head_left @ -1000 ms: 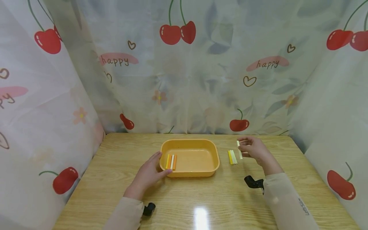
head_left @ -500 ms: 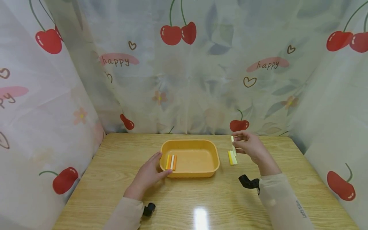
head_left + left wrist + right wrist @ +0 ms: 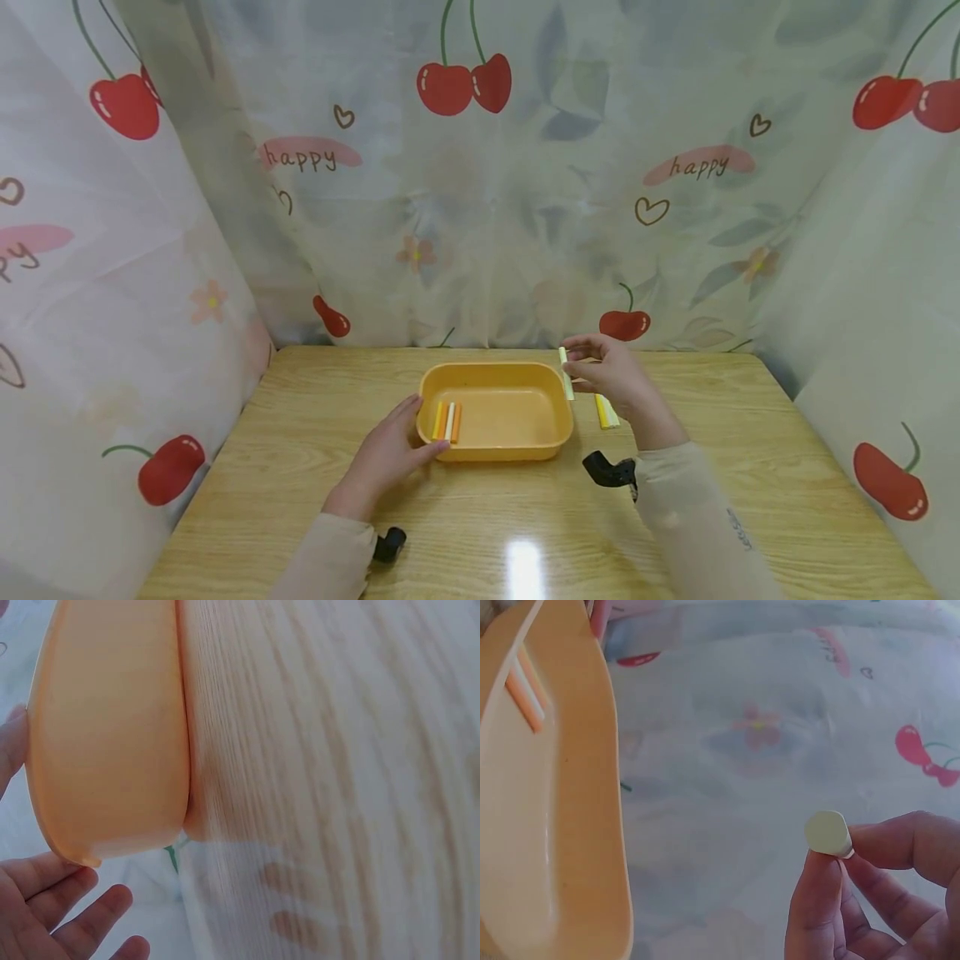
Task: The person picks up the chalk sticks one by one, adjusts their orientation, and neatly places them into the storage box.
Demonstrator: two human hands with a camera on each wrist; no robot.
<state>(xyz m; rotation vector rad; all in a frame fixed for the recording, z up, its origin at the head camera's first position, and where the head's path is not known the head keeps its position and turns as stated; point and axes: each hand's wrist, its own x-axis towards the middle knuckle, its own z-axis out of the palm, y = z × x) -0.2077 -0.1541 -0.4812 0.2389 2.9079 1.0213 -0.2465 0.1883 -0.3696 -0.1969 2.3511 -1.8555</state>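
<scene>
Head view: 4 sticks (image 3: 450,422) in, lying left inside the tray (image 3: 517,412); others (image 3: 603,412) lie outside at right, so roughly halfway, I'd judge. Right hand (image 3: 615,379) pinches 1 pale stick (image 3: 563,357) by the right rim. Left wrist: left hand (image 3: 34,922) touching the tray, fingers wide. Right wrist: stick at fingertips, clear of the tray.

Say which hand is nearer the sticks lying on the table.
Right. In the head view, the right hand, pinching a pale stick, is close by those sticks; the left hand is across the tray, touching its left end.
</scene>
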